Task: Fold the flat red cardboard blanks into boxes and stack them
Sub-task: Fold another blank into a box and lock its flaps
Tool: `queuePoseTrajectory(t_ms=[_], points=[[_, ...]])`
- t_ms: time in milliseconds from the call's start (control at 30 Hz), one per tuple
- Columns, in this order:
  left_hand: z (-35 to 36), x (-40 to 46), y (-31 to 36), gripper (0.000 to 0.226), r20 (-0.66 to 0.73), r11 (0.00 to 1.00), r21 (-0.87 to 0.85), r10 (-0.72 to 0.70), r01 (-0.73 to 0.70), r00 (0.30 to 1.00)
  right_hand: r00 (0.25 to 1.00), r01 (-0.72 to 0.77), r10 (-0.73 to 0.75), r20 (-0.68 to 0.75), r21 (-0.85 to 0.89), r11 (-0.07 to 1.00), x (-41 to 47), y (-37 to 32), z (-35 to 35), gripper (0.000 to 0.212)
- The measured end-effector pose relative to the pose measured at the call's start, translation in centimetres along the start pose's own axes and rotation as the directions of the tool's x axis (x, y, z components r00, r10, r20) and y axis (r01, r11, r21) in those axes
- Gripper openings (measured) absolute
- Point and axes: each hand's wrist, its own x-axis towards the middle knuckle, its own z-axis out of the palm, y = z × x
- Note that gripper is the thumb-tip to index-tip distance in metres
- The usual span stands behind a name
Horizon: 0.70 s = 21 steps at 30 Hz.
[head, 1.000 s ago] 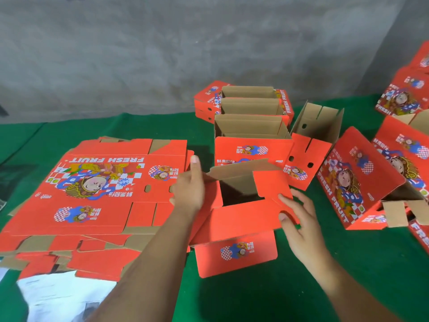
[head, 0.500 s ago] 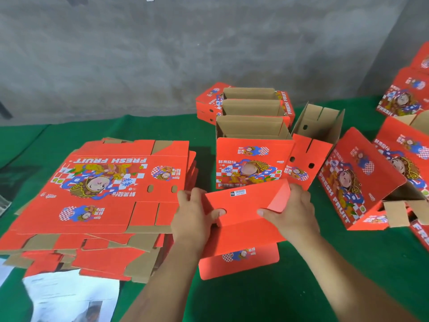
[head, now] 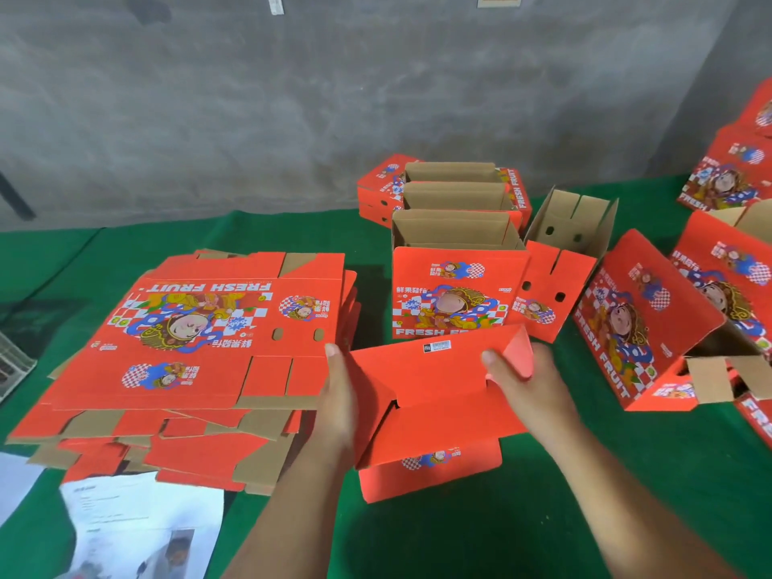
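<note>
A partly folded red box sits on the green table in front of me, its red bottom flaps turned up and closed over. My left hand holds the box's left end, fingers hidden behind the cardboard. My right hand grips the right end, with the thumb on the top flap and a small end flap bent up over the fingers. To the left lies a stack of flat red blanks, printed side up. Behind the box, open folded boxes stand in a row running back to the wall.
More folded boxes lie tipped on the right and piled at the far right. One open box leans beside the row. Printed paper sheets lie at the near left. A grey concrete wall closes the back.
The open box bottom was closed: the flaps came down over the opening. Both hands moved from its edges to its two ends. The right end flap now folds up.
</note>
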Motion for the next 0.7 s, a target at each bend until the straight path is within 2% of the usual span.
queuePoseTrajectory(t_ms=[33, 100, 200, 233, 300, 333, 400, 467, 533, 600, 633, 700], points=[[0.3, -0.6, 0.4, 0.08, 0.023, 0.998, -0.054, -0.044, 0.045, 0.999, 1.0, -0.024, 0.024, -0.005, 0.069, 0.997, 0.2, -0.3, -0.7, 0.085], [0.5, -1.6, 1.2, 0.067, 0.112, 0.985, -0.121, -0.106, 0.12, 0.988, 0.996, -0.085, 0.088, -0.018, 0.134, 0.987, 0.5, -1.3, -2.3, 0.094], [0.7, -2.8, 1.1, 0.032, 0.262, 0.981, -0.18, -0.029, 0.078, 0.965, 0.98, -0.2, 0.198, 0.035, 0.262, 0.944, 0.8, -2.0, -4.9, 0.114], [0.8, -3.2, 0.7, 0.033, 0.257, 0.976, -0.213, 0.022, 0.034, 0.966, 0.965, -0.263, 0.253, 0.071, 0.315, 0.912, 0.8, -2.0, -5.6, 0.108], [1.2, -3.6, -0.1, 0.059, 0.232, 0.955, -0.291, 0.12, -0.049, 0.965, 0.929, -0.367, 0.315, 0.193, 0.378, 0.85, 0.3, -1.9, -6.7, 0.084], [1.4, -3.7, -0.4, 0.063, 0.234, 0.948, -0.305, 0.168, -0.092, 0.957, 0.911, -0.402, 0.316, 0.265, 0.393, 0.827, -0.1, -1.8, -7.1, 0.072], [1.7, -4.2, -0.4, 0.059, 0.261, 0.945, -0.279, 0.246, -0.172, 0.933, 0.887, -0.418, 0.257, 0.383, 0.433, 0.798, -0.7, -1.1, -7.5, 0.05], [1.6, -4.3, -0.4, 0.053, 0.331, 0.942, -0.228, 0.313, -0.246, 0.89, 0.897, -0.375, 0.187, 0.4, 0.467, 0.801, -1.4, -0.1, -8.1, 0.039], [1.1, -4.6, -0.5, 0.064, 0.368, 0.935, -0.234, 0.339, -0.266, 0.866, 0.91, -0.273, 0.069, 0.409, 0.467, 0.841, -2.1, 0.8, -8.6, 0.036], [0.7, -4.7, -0.6, 0.073, 0.341, 0.934, -0.214, 0.347, -0.288, 0.874, 0.898, -0.167, -0.058, 0.435, 0.461, 0.872, -3.1, 1.6, -9.1, 0.042], [0.5, -4.6, -0.6, 0.07, 0.322, 0.93, -0.199, 0.36, -0.309, 0.876, 0.883, -0.142, -0.119, 0.454, 0.501, 0.854, -3.2, 2.4, -9.2, 0.049], [0.2, -4.2, -0.1, 0.065, 0.228, 0.936, -0.197, 0.334, -0.293, 0.914, 0.843, -0.187, -0.205, 0.497, 0.629, 0.755, -3.8, 3.6, -9.3, 0.067]])
